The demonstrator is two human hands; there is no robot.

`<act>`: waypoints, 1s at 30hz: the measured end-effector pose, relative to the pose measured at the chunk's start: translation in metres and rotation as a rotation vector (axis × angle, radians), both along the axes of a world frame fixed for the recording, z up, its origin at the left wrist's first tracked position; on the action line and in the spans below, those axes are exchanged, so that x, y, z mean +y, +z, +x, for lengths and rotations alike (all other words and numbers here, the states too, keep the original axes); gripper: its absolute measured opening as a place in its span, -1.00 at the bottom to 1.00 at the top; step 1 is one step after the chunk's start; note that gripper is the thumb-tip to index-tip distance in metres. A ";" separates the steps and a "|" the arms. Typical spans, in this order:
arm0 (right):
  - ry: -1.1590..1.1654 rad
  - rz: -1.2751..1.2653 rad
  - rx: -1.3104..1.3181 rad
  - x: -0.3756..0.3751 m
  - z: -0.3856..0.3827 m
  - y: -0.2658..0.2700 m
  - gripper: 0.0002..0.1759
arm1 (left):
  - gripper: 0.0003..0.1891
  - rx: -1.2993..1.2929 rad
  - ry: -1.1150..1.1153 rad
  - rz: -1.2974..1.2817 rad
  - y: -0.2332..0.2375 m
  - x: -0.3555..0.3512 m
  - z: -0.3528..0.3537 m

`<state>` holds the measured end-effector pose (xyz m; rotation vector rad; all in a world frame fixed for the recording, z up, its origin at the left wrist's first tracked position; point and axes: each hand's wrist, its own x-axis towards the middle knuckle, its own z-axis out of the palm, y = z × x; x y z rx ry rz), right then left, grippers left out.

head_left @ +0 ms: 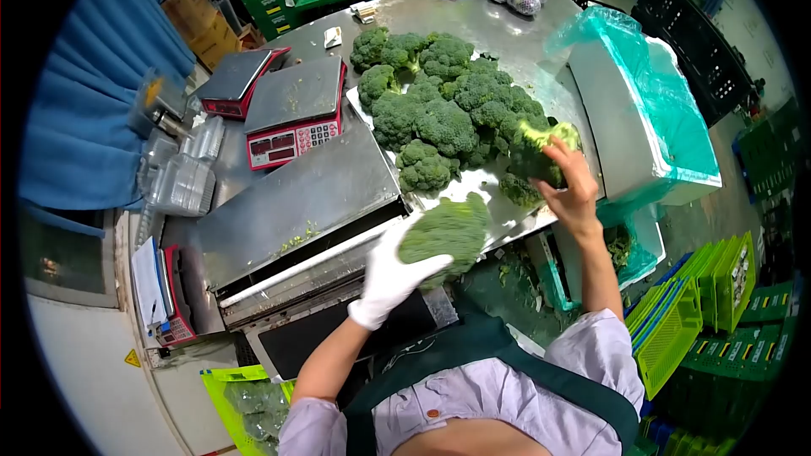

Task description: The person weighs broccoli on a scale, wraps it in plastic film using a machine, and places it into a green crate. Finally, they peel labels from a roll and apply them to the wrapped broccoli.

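My left hand (390,274), in a white glove, grips a broccoli head (448,236) at the near edge of the table; motion blurs the broccoli a little. My bare right hand (574,192) is closed on a second broccoli head (534,156), whose pale cut stem side faces up. Part of that head is hidden behind my fingers. Beyond both hands lies a heap of broccoli (443,122), piled on a white surface on the metal table (405,13).
Two red scales (291,142) (236,84) stand left of the heap, near clear plastic boxes (184,184). A white foam box (621,110) with green plastic lining is at the right. Green crates (697,295) are stacked at lower right, and a lime crate (245,405) sits lower left.
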<state>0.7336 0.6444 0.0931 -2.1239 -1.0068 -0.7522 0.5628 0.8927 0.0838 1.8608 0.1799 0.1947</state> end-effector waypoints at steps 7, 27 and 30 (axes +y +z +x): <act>0.251 -0.104 -0.230 0.038 0.055 0.031 -0.32 | -0.29 0.183 -0.193 0.408 -0.050 -0.058 0.090; 0.594 -0.348 -0.647 0.441 0.183 -0.082 -0.65 | -0.67 -0.028 -0.350 0.550 -0.008 -0.017 0.029; 0.579 -0.298 -0.652 0.455 0.182 -0.106 -0.67 | -0.54 -0.030 -0.054 0.079 0.013 0.014 -0.019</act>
